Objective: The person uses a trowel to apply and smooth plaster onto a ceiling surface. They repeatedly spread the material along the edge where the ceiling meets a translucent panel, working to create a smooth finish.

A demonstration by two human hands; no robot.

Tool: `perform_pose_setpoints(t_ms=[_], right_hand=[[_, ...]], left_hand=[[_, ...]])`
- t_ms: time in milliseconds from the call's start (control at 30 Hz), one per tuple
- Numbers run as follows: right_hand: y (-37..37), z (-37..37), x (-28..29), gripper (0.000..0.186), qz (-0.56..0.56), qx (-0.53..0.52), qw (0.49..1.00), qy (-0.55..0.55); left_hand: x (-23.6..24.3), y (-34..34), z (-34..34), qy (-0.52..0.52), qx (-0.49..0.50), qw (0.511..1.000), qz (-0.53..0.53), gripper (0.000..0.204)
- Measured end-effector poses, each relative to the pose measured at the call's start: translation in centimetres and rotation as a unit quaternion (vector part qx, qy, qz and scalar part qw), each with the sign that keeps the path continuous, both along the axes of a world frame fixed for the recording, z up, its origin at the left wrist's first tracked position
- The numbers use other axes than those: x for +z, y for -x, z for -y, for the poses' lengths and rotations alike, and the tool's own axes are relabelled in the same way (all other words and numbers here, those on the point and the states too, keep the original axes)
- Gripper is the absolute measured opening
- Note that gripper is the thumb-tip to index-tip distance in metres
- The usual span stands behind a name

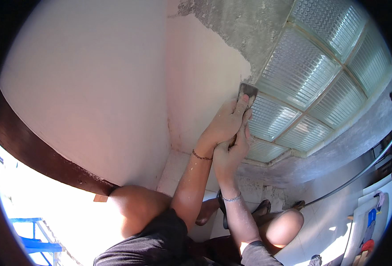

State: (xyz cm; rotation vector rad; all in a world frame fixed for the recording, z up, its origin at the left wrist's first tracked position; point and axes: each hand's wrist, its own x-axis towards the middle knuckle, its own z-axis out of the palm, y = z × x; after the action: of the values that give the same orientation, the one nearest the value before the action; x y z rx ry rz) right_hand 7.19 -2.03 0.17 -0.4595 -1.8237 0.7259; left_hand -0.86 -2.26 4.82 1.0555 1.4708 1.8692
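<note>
A putty knife point(248, 90) with a broad grey blade lies against the wall, beside the glass blocks. My left hand point(228, 119) is closed on it, thumb pressed along the blade. Just below, my right hand point(231, 155) wraps the handle, of which only a dark bit shows between the hands. The blade's tip touches the lower border of a rough grey patch point(244, 31) on the wall. Smooth pale plaster point(204, 66) spreads to the left of it. Whitish specks dot both forearms.
Glass blocks point(293, 66) fill the right side of the wall above a curved grey ledge point(324, 166). A dark brown beam point(40, 142) edges the wall at left. A hose point(351, 177) runs at right, near a white rack point(360, 226). Blue metal legs point(36, 241) stand lower left.
</note>
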Motion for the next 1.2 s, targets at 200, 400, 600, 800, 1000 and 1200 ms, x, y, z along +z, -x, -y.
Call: perform_pose_setpoints(t_ms=[200, 400, 600, 800, 1000, 1200], right_hand=[[-0.1, 0.4, 0.9, 0.062, 0.001, 0.010, 1.000, 0.010], [-0.2, 0.6, 1.5, 0.066, 0.002, 0.028, 0.999, 0.028], [0.2, 0.7, 1.6, 0.064, -0.028, 0.017, 0.999, 0.036], [-0.1, 0.7, 1.4, 0.058, -0.019, 0.043, 0.997, 0.066], [0.4, 0.0, 0.6, 0.061, -0.075, 0.000, 0.997, -0.032], [-0.8, -0.7, -2.6, 0.056, -0.040, 0.004, 0.999, 0.017]], left_hand=[[0.6, -0.4, 0.0, -0.027, -0.005, 0.999, 0.037, 0.058], [1.6, -0.6, 0.7, 0.037, -0.025, 0.997, 0.068, 0.056], [1.6, -0.7, 0.6, 0.011, -0.024, 0.997, 0.076, 0.055], [1.2, -0.5, 0.2, 0.000, -0.002, 0.999, 0.050, 0.055], [0.1, -0.3, -0.1, -0.022, -0.032, 0.995, 0.095, 0.054], [-1.5, -0.1, 1.0, -0.017, 0.232, 0.970, -0.069, 0.038]])
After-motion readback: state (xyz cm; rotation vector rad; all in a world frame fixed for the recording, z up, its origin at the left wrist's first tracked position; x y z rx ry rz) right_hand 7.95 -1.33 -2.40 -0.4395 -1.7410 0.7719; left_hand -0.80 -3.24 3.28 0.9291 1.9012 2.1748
